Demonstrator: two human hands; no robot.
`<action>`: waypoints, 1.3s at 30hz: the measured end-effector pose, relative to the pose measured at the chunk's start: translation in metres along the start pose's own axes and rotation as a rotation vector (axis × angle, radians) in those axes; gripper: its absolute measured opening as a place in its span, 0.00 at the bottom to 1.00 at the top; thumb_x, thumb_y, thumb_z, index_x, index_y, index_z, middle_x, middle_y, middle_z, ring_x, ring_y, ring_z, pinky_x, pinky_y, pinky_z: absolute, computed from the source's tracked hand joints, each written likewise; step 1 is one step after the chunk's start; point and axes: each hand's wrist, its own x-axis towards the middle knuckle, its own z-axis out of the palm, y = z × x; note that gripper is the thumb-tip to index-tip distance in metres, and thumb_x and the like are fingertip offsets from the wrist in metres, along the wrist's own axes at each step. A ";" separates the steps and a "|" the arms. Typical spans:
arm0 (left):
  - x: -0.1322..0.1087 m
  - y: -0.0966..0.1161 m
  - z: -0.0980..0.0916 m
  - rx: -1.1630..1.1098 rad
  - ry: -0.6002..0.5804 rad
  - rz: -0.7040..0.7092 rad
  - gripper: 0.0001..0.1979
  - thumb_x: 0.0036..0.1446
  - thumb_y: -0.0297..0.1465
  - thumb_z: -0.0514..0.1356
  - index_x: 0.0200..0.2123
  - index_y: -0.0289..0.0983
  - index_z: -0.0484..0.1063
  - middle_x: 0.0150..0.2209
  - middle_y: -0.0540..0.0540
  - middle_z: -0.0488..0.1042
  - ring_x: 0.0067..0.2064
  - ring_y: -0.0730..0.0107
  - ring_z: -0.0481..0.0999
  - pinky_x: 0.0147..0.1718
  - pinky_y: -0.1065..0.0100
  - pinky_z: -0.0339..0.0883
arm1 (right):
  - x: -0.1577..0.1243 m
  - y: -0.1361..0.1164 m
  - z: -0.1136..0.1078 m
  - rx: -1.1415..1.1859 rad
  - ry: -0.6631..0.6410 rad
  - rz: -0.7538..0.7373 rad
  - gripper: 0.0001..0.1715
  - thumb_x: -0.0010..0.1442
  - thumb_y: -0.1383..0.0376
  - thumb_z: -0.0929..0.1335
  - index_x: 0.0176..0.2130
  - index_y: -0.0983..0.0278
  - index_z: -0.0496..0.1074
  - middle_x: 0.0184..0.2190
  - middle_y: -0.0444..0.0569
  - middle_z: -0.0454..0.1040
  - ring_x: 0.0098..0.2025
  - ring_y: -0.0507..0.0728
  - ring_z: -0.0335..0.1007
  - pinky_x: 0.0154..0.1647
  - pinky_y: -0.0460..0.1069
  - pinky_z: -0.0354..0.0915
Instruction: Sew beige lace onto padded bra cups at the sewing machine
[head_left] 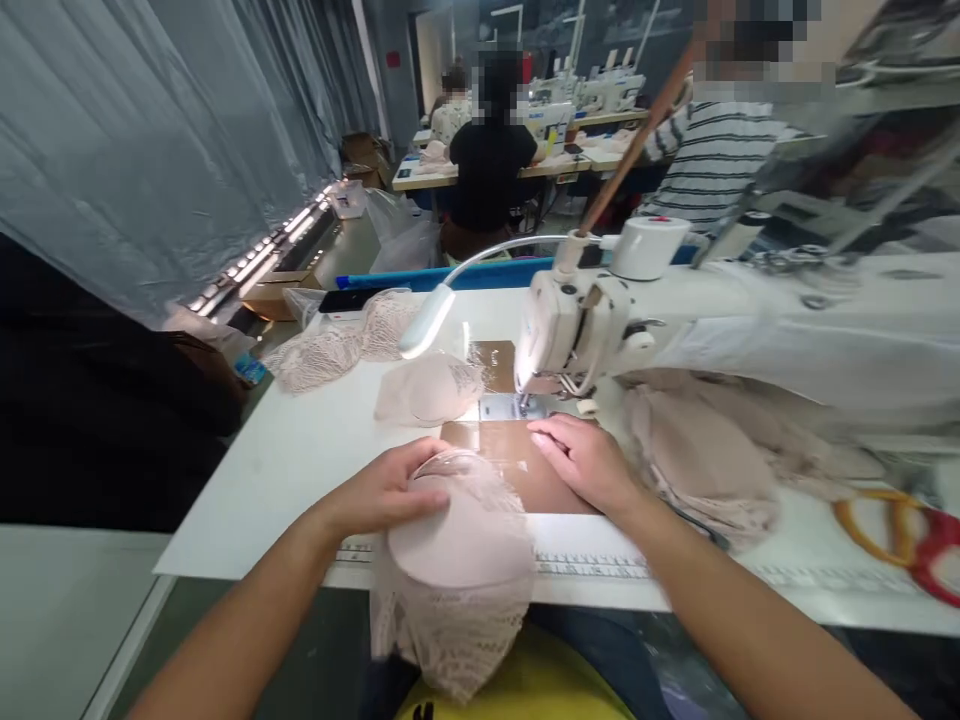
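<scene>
My left hand [386, 490] is closed on a pale pink bra cup [461, 540], with the thumb on its smooth face. The cup's lace edging hangs over the table's front edge. To the right, my right hand [581, 455] rests on the brown tape-covered board [502, 480], just in front of the presser foot of the white sewing machine [570, 320]. Its fingers are curled together, and I cannot make out what, if anything, is between them. Another cup piece [427, 390] lies left of the steel needle plate [495, 407].
Lace cups [319, 355] and a dark phone [352, 299] lie at the table's back left. A lamp [429, 318] bends over the table. Beige fabric pieces [697, 450] and orange-and-red-handled scissors [874, 530] lie right. Beyond, people sit at other sewing tables, one in a black top [491, 165].
</scene>
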 end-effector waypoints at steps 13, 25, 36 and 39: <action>0.110 0.007 0.019 0.766 0.338 0.081 0.10 0.59 0.29 0.50 0.32 0.36 0.71 0.30 0.43 0.73 0.34 0.61 0.71 0.31 0.65 0.60 | -0.003 -0.003 -0.001 -0.089 -0.177 -0.135 0.11 0.61 0.68 0.65 0.29 0.64 0.75 0.25 0.44 0.70 0.30 0.51 0.63 0.31 0.46 0.54; 0.103 -0.008 0.050 1.040 0.101 0.489 0.16 0.64 0.30 0.50 0.50 0.30 0.69 0.54 0.33 0.70 0.56 0.52 0.69 0.53 0.53 0.68 | -0.002 -0.003 0.000 -0.207 -0.165 -0.056 0.06 0.60 0.67 0.67 0.33 0.65 0.74 0.33 0.48 0.72 0.38 0.56 0.67 0.39 0.49 0.60; 0.122 -0.013 0.029 1.075 0.016 0.459 0.26 0.61 0.36 0.53 0.58 0.25 0.64 0.59 0.29 0.65 0.59 0.47 0.66 0.56 0.49 0.64 | 0.004 -0.003 -0.001 -0.357 -0.196 0.016 0.09 0.62 0.67 0.65 0.42 0.64 0.74 0.34 0.49 0.73 0.36 0.56 0.66 0.35 0.50 0.56; 0.126 -0.014 0.026 1.068 0.002 0.467 0.27 0.61 0.36 0.53 0.58 0.24 0.64 0.59 0.29 0.65 0.59 0.47 0.66 0.57 0.50 0.64 | 0.006 -0.003 0.000 -0.369 -0.195 0.050 0.08 0.62 0.67 0.65 0.40 0.64 0.73 0.34 0.49 0.73 0.36 0.56 0.66 0.33 0.50 0.55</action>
